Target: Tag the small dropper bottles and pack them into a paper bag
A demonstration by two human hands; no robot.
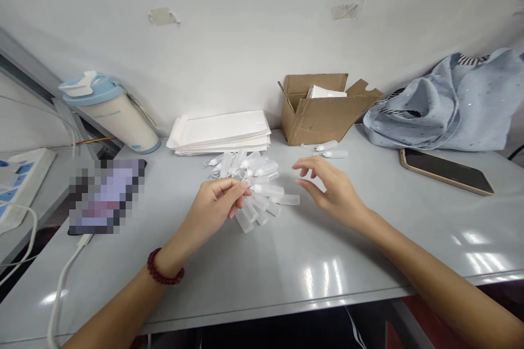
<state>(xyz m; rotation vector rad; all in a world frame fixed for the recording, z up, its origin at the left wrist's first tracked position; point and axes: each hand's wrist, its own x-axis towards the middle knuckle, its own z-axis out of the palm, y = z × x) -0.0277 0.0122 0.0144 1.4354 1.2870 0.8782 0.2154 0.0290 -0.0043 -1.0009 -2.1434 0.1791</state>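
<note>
A loose pile of small translucent plastic tubes (245, 218) with white ends lies on the grey table, some with thin loops at one end. My left hand (221, 199), wearing a dark red bead bracelet (166, 268), is over the pile's near left side. Its thumb and forefinger pinch the white end of one small translucent tube (269, 191), which points to the right. Right of the pile, my right hand (331, 188) is raised with thumb and fingers curved apart, holding nothing. Two more tubes (335, 154) lie behind it.
Behind the pile is a stack of white envelopes (223, 128). An open cardboard box (323, 117) with white contents stands beside it. Further right are a blue cloth bag (442, 103) and a phone (446, 170). Leftward are a tumbler (118, 117), a cabled phone (108, 196) and a power strip (24, 185).
</note>
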